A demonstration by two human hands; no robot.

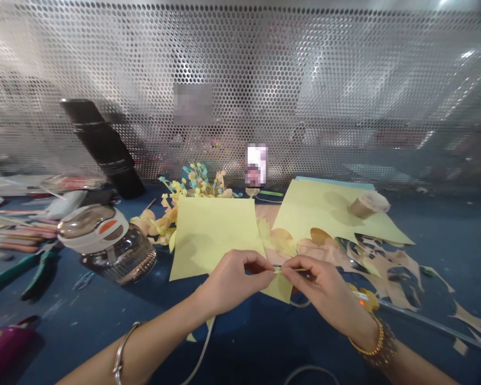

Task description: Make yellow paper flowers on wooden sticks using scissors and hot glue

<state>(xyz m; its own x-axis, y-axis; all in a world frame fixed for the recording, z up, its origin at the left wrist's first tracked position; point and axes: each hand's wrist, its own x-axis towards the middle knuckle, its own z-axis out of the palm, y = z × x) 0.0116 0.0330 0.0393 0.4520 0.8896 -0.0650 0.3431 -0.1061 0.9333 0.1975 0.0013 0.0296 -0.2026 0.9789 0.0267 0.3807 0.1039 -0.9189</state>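
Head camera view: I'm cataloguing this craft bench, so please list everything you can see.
Paper sheets: 2, pale yellow, centre and right on the tabletop
Tabletop: 1, dark blue, under everything
Curled paper strips: one bunch, yellow, teal and peach, behind the centre sheet
Paper offcuts: many, peach, right
Glass jar: 1, clear, brown-and-white lid, left
Pliers: 1, green handles, far left
Cylinder: 1, black, back left
Perforated metal screen: 1, silver, behind everything
Left hand: 1, pinches thin stick, front centre
Right hand: 1, pinches same stick, front centre
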